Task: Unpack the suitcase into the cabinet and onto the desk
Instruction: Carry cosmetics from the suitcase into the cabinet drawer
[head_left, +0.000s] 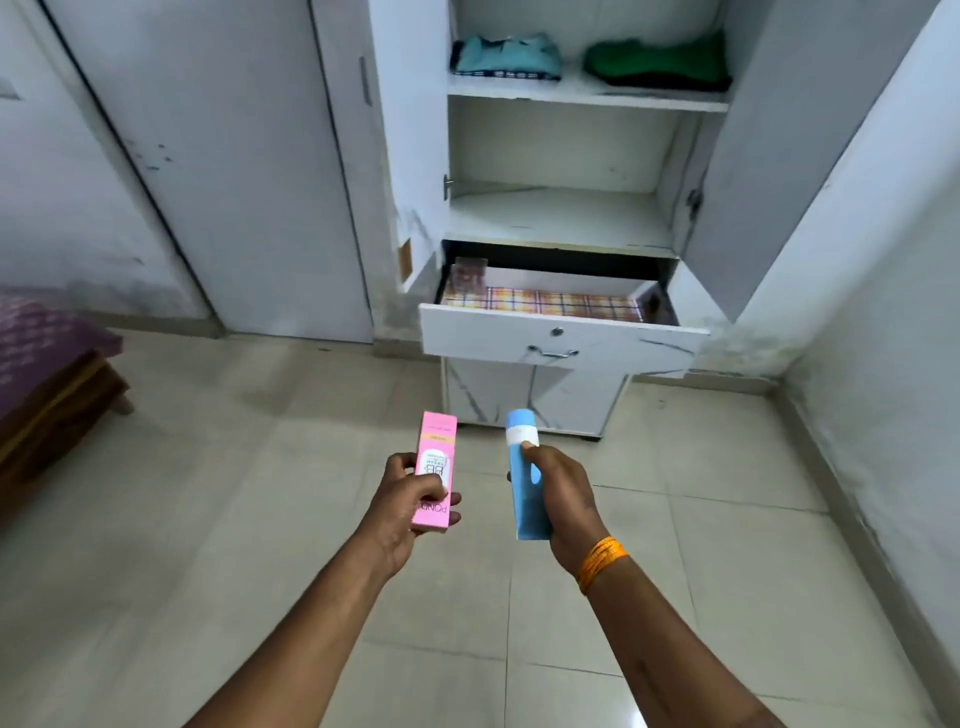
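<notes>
My left hand (402, 501) grips a pink cream box (435, 467), held upright over the tiled floor. A blue tube (524, 483) with a white band near its cap is in the grip of my right hand (563, 493). Both are a short way in front of the white cabinet (737, 156), whose doors stand open. Its drawer (561, 338) is pulled out and shows a checkered lining with a small box at the back left. The top shelf carries folded light-blue clothes (506, 57) and folded green clothes (660, 62). The middle shelf (556, 218) is bare. No suitcase or desk is in view.
A closed white door (234, 156) stands left of the cabinet. A wooden bed (52, 389) with a purple cover juts in at the left edge. A wall (883, 312) runs along the right. Tiled floor (727, 519) lies between me and the cabinet.
</notes>
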